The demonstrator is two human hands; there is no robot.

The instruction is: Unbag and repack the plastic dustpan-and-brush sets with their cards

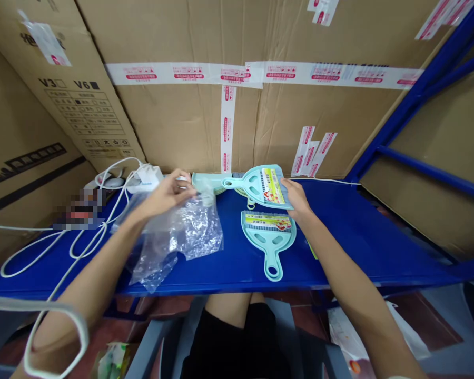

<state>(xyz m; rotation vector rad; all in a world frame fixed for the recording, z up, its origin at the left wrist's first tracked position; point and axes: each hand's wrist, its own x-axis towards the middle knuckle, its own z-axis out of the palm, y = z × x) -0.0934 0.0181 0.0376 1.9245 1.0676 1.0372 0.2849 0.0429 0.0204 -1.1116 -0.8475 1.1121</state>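
Note:
My right hand (296, 199) grips the wide edge of a mint-green dustpan-and-brush set (256, 185), its handle pointing left. A printed yellow-green label crosses its grey bristles. Just below, a second dustpan-and-brush set (270, 239) lies on the blue table with its handle toward me. My left hand (174, 193) is closed, fingers curled, at the upper edge of a crumpled clear plastic bag (197, 229), and it appears to pinch the film. Beyond it, against the cardboard, lies another mint-green piece (211, 181), partly covered by the plastic.
Cardboard panels (181, 121) with printed tape wall off the back of the blue table (229, 268). White cables (98, 237) loop across the left side near a white power strip (146, 178). A blue metal frame (391, 126) rises at the right. Bags lie on the floor below.

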